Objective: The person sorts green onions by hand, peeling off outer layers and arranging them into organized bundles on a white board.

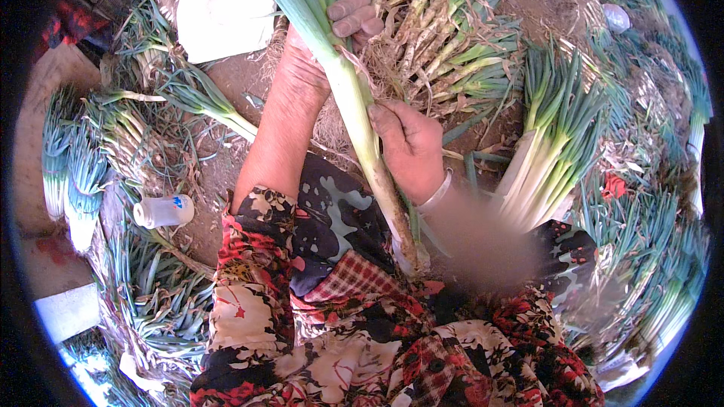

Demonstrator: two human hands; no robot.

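Note:
A large green onion (353, 104) slants across my front, green leaves at the top and a soil-stained root end down by my lap. My left hand (353, 14) is wrapped around it where the leaves begin, with the fingers curled over its right side. Lower down, my right hand (410, 147) has its thumb and forefinger closed at the stalk's right edge, on its outer layer. What lies inside that fist is hidden. A thin dry strip (359, 68) hangs loose from the stalk near the left hand.
Unpeeled green onions (435, 39) with dry roots lie ahead. To the right leans a bunch of clean white-stalked onions (543, 147), with more piles beyond. A plastic bottle (164, 211), banded bunches (85, 181) and loose leaves (158, 288) lie left. A white sack (223, 5) is at the upper left.

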